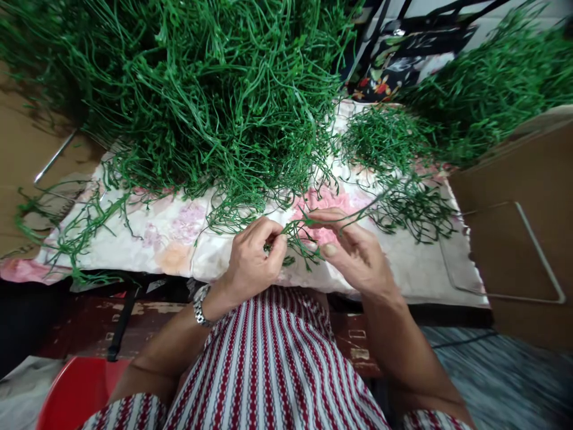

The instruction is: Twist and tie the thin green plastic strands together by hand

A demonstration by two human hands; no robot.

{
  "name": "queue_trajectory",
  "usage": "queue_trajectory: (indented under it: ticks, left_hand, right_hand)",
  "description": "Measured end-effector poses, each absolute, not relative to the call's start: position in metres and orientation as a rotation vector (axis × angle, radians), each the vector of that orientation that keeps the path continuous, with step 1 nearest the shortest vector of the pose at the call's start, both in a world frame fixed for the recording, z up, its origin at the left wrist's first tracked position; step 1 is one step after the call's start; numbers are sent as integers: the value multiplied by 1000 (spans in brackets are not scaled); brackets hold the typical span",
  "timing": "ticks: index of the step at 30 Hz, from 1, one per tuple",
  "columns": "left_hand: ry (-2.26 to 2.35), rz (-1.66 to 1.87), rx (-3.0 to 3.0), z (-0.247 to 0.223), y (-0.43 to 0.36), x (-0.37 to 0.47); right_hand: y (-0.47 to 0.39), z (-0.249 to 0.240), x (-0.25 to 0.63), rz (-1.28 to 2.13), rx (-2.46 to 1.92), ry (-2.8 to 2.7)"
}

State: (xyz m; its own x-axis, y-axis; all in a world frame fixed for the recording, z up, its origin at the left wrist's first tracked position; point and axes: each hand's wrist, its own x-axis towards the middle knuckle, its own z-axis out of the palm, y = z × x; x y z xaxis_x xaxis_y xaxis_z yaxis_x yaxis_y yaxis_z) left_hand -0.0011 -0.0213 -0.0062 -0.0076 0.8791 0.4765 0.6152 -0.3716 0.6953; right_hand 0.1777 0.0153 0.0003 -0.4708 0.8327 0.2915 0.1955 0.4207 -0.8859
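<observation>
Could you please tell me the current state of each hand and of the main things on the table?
left hand: pinched shut on green sprig
right hand: fingers gripping green sprig
green sprig: held between both hands
large green pile: heaped, loose
floral cloth: spread flat

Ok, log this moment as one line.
left hand: pinching green sprig | right hand: pinching same sprig | surface: floral cloth | behind: green stem pile
</observation>
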Motion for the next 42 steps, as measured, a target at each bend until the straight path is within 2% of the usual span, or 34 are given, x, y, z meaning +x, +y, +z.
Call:
queue_trajectory:
  ticks: [4, 8, 18, 30, 35, 42]
  left_hand:
    - [1405, 1296, 2099, -3, -22, 1]
    - [1268, 1279, 2016, 0, -22, 4]
    - [1347, 955, 1958, 8, -22, 0]
    - [1296, 743, 1838, 8, -13, -10]
    - [1114, 579, 1695, 13, -7, -18]
    - [927, 457, 1478, 10, -11, -21]
  right_hand:
    - [17, 2, 173, 977, -945, -2017]
    - [18, -1, 167, 1010, -750, -2040]
    - [18, -15, 166, 1139, -758, -1979]
    - [14, -19, 163, 959, -812, -2146]
    - [11, -13, 163, 1064, -714, -2234]
    - [12, -7, 159, 1415, -476, -2214]
